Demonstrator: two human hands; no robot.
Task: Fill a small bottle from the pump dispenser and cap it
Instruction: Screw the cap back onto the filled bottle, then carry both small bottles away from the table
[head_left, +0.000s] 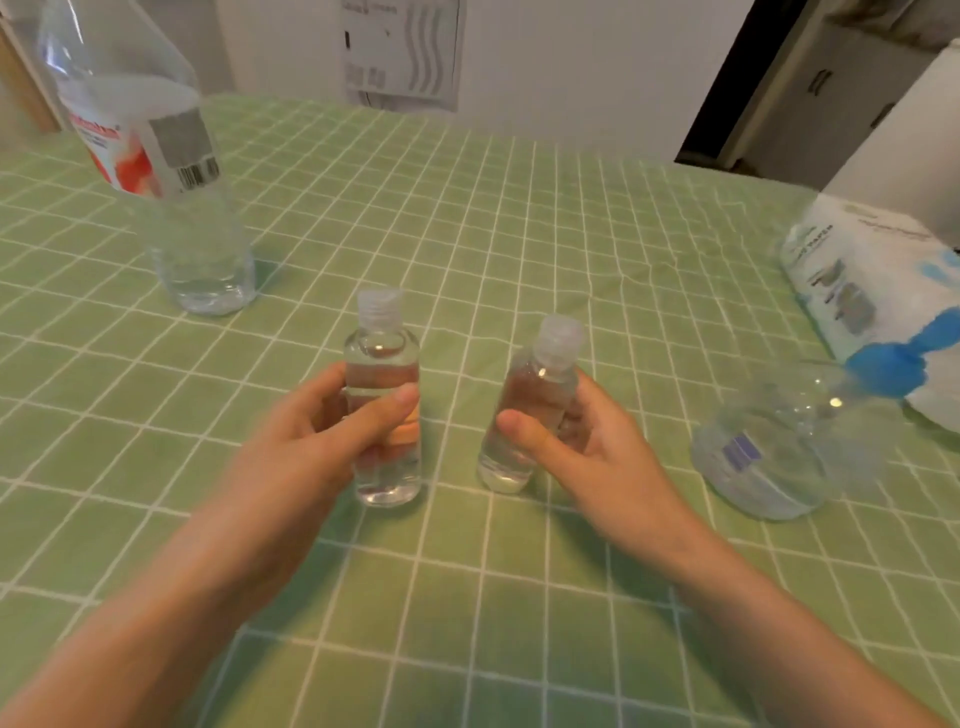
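Note:
Two small clear bottles stand near the middle of the green checked tablecloth (467, 218), both capped and holding clear liquid. My left hand (332, 431) grips the left small bottle (383, 358), which stands upright. My right hand (571, 441) grips the right small bottle (540, 379), which tilts a little to the right with its base near the cloth. A large clear bottle (171, 208) with a red and white label stands at the far left; its top is out of frame, so no pump shows.
A clear plastic bottle (769, 457) lies on its side at the right. Behind it sits a white and blue soft packet (878, 291). A wall and a dark doorway lie beyond the table's far edge.

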